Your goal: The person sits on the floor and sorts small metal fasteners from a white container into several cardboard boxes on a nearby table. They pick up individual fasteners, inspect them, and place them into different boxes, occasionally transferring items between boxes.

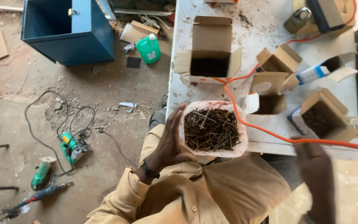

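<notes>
The left hand [171, 139], fingers spread and empty, touches the nail tray [213, 128] at the bench's [187, 25] near edge; the right hand [318, 174], blurred, looks released. A nudge could tip nails floorward.

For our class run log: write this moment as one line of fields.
left hand: open, beside tray of nails | right hand: open, blurred, at white table edge | orange cable: crosses table

cable [270, 132] orange | bottle [148, 49] green | bin [69, 31] blue | table [195, 8] white
</notes>
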